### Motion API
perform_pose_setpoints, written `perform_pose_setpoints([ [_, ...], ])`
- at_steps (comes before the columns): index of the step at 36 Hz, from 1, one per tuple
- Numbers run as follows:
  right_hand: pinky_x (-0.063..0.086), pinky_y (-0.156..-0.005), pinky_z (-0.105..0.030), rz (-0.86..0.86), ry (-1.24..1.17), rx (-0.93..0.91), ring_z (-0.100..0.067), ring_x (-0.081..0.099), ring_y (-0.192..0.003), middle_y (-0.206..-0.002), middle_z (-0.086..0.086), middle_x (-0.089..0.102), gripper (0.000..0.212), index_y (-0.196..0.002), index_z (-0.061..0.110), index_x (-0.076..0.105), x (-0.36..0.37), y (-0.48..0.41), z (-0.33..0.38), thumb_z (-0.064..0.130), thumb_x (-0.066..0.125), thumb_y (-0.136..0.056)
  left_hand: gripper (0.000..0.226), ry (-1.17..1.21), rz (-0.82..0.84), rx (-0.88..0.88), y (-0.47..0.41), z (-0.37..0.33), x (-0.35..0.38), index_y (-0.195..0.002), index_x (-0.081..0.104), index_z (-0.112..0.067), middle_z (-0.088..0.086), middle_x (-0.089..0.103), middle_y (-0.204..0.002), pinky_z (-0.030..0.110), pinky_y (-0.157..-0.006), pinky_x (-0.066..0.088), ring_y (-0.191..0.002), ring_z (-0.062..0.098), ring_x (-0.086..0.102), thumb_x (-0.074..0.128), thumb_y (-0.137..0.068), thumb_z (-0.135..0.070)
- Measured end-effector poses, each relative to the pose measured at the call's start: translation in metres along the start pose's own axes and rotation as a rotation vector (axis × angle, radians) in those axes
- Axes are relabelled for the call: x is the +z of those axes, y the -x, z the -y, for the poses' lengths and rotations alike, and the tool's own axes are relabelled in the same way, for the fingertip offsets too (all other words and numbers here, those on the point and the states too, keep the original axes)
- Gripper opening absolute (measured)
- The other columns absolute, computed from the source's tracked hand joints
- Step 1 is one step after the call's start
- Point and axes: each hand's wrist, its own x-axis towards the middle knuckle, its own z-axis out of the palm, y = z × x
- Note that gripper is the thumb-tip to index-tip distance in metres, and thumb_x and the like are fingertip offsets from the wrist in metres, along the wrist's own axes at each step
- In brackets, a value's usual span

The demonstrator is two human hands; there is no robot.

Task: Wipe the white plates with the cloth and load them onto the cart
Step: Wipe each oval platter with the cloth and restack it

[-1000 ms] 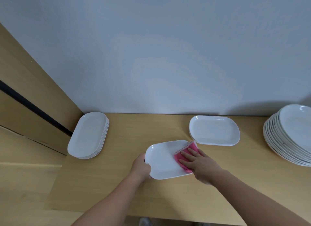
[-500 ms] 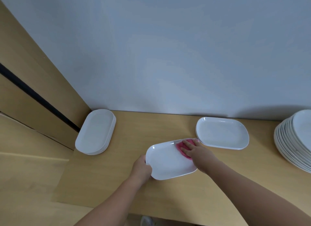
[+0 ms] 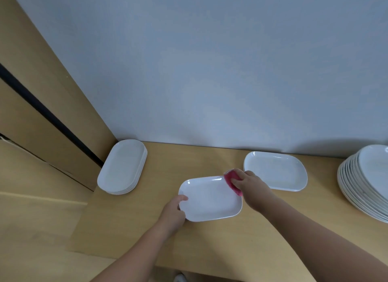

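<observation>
We look down at a smooth, pale wooden counter (image 3: 210, 244) set against a plain grey-blue wall (image 3: 210, 71). We count two single plates and two stacks.

Nearest us lies one glossy white plate (image 3: 210, 199), a rounded rectangle with a raised rim, flat on the wood. The left hand (image 3: 174, 212) grips its left edge, thumb over the rim and fingers curled beneath. The right hand (image 3: 249, 185) holds one bunched pink cloth (image 3: 232, 179) in curled fingers and thumb, and presses it onto the plate's far right corner.

Just beyond that hand a second rectangular plate (image 3: 275, 171) of the same shape lies apart, near the wall.

At the far left stands a low stack of oval platters (image 3: 122, 166); we cannot tell how many. At the right edge a taller stack of rounded plates (image 3: 365, 183), tilted, shows about ten rims and is cut off by the frame.

Tan wood panelling (image 3: 31, 92), crossed by one dark strip, fills the left side.
</observation>
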Motion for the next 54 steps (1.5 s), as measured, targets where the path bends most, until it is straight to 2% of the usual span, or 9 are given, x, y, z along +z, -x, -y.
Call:
perform_pose_setpoints([
  [10,0.042,-0.092,-0.029,-0.013,-0.072,0.028,-0.022,0.042,-0.111,-0.154,0.008,0.025,0.050,-0.135,0.023,0.049,-0.001,0.013,0.005,0.005,0.043,-0.089,0.042,-0.189,-0.024,0.198,-0.002,-0.002,-0.010,-0.122,0.061,-0.021,-0.005,0.065,-0.107,0.015,-0.079,0.049,-0.098,0.011,0.063,0.060,-0.085,-0.001],
  [15,0.042,-0.087,-0.027,-0.055,-0.104,0.043,-0.021,0.042,-0.108,-0.153,0.010,0.027,0.057,-0.135,0.023,0.050,-0.004,0.016,0.004,-0.001,0.043,-0.084,0.036,-0.248,0.016,0.238,-0.003,-0.007,-0.015,-0.115,0.067,-0.016,0.001,0.061,-0.115,0.031,-0.096,0.050,-0.108,0.018,0.062,0.070,-0.082,-0.003],
  [22,0.042,-0.082,-0.025,-0.183,-0.164,0.041,-0.021,0.044,-0.102,-0.151,0.011,0.031,0.057,-0.128,0.021,0.054,-0.010,0.017,0.004,-0.005,0.043,-0.078,0.018,-0.346,-0.043,0.355,-0.004,-0.009,-0.014,-0.105,0.072,-0.013,-0.015,0.035,-0.137,0.010,-0.100,0.025,-0.128,0.002,0.036,0.071,-0.087,-0.014],
  [25,0.037,-0.077,-0.023,-0.279,-0.207,0.019,-0.023,0.046,-0.097,-0.149,0.008,0.038,0.057,-0.123,0.018,0.059,-0.018,0.017,0.006,-0.010,0.046,-0.075,0.025,-0.406,-0.026,0.362,-0.001,-0.015,-0.013,-0.117,0.067,-0.008,-0.005,0.052,-0.137,0.012,-0.097,0.031,-0.127,0.013,0.048,0.061,-0.095,-0.017],
  [30,0.039,-0.075,-0.026,-0.382,-0.255,-0.025,-0.033,0.056,-0.094,-0.141,-0.006,0.051,0.059,-0.120,0.011,0.066,-0.036,0.016,0.014,-0.017,0.057,-0.069,0.011,-0.338,-0.050,0.398,0.009,-0.028,-0.010,-0.103,0.058,-0.014,-0.003,0.052,-0.072,0.028,-0.057,0.031,-0.070,0.024,0.049,0.048,-0.098,-0.016],
  [37,0.052,-0.085,-0.041,-0.380,-0.298,-0.076,-0.035,0.055,-0.108,-0.144,-0.006,0.048,0.058,-0.128,0.012,0.062,-0.038,0.014,0.026,-0.013,0.056,-0.077,0.026,-0.096,-0.057,0.407,0.013,-0.039,-0.012,-0.115,0.056,-0.028,-0.007,0.062,-0.089,0.019,-0.067,0.043,-0.077,0.012,0.053,0.048,-0.097,-0.012],
  [45,0.048,-0.093,-0.038,-0.297,-0.260,-0.138,-0.030,0.048,-0.117,-0.151,-0.001,0.038,0.053,-0.135,0.018,0.055,-0.029,0.007,0.040,-0.002,0.051,-0.087,0.034,0.256,0.052,0.279,0.020,-0.043,-0.015,-0.116,0.066,-0.028,0.004,0.072,-0.104,0.042,-0.077,0.060,-0.100,0.025,0.068,0.053,-0.096,-0.004],
  [49,0.044,-0.097,-0.034,-0.247,-0.239,-0.205,-0.028,0.045,-0.120,-0.152,-0.001,0.036,0.051,-0.136,0.019,0.054,-0.024,0.000,0.053,0.001,0.052,-0.088,0.031,0.270,0.016,0.238,0.018,-0.039,-0.013,-0.115,0.066,-0.018,0.012,0.072,-0.105,0.052,-0.084,0.057,-0.100,0.033,0.067,0.055,-0.093,0.000],
  [54,0.042,-0.098,-0.035,-0.197,-0.240,-0.255,-0.028,0.043,-0.121,-0.154,0.000,0.032,0.051,-0.135,0.019,0.054,-0.019,-0.015,0.070,0.000,0.049,-0.087,0.046,0.177,0.061,0.217,0.018,-0.036,-0.012,-0.119,0.063,-0.019,0.004,0.072,-0.107,0.040,-0.088,0.055,-0.100,0.023,0.068,0.053,-0.083,0.007],
])
